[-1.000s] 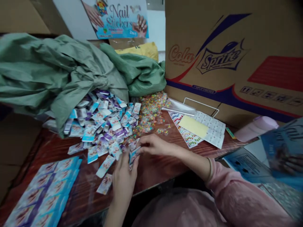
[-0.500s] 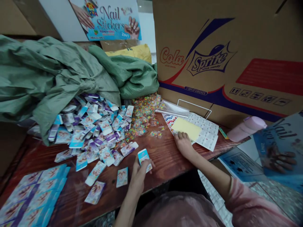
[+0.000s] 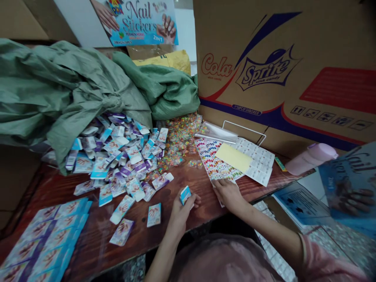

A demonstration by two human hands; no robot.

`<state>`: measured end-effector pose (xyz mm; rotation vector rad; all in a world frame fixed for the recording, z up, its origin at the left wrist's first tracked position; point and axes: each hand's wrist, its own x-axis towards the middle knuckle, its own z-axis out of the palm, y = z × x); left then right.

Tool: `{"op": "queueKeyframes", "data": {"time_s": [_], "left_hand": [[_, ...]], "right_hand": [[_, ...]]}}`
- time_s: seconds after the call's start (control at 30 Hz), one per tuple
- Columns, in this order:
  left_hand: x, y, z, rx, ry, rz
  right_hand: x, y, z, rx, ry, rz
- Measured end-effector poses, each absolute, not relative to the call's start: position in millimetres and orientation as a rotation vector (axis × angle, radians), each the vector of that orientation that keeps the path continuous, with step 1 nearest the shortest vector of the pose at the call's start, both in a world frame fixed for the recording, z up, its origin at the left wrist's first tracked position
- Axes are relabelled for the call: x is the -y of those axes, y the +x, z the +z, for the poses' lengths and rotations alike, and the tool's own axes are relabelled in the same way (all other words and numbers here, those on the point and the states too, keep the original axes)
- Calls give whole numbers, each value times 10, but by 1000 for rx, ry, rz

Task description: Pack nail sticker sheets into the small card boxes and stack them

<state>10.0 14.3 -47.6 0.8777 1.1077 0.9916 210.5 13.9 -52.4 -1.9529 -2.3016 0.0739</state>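
My left hand (image 3: 179,215) is closed around a small blue-and-white nail sticker box (image 3: 185,194), held upright just over the table's front part. Palm down, my right hand (image 3: 231,195) has its fingers on the near end of a sheet of colourful nail stickers (image 3: 209,156). How its thumb grips the sheet is hidden. Partly under a yellow paper (image 3: 233,157) and a printed white sheet (image 3: 260,160), the sticker sheet slants toward me. A single box (image 3: 154,215) lies flat left of my left hand, and another (image 3: 122,232) lies farther left.
A heap of small boxes (image 3: 129,156) spills from a green sack (image 3: 85,86). Beside it lie candy packets (image 3: 182,137). Boxes stand in rows (image 3: 44,239) at the left front. A pink bottle (image 3: 311,158) and large carton (image 3: 282,58) border the right side.
My right hand has drawn the sticker sheet toward me, out from beneath the yellow paper. My left hand still holds the box, now turned more upright. The view has shifted slightly.
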Motion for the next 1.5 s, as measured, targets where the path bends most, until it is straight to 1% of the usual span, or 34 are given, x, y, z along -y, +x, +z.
{"op": "queueKeyframes", "data": {"time_s": [0.13, 0.23, 0.33, 0.43, 0.7, 1.03, 1.3, 1.5], "left_hand": [[-126, 131, -487, -1129, 833, 1001], [-128, 150, -506, -1144, 805, 1010], [-131, 167, -521, -1143, 808, 1002], [-113, 163, -542, -1143, 819, 1011], [-98, 112, -589, -1148, 806, 1011], [-51, 97, -577, -1152, 783, 1030], [-128, 129, -546, -1138, 734, 1056], [-408, 365, -492, -1114, 674, 1127]], "right_hand": [[-157, 2144, -491, 2035, -1919, 138], [-343, 2103, -484, 1879, -2059, 120], [-488, 1962, -486, 1898, -2254, 63], [-536, 1876, -486, 1913, -2332, 44], [-529, 1880, -465, 1889, -2341, 148], [-605, 1824, -480, 1901, -2373, 112], [-506, 1862, -467, 1917, -2272, 121], [-289, 1846, -396, 1692, -1840, 285]]}}
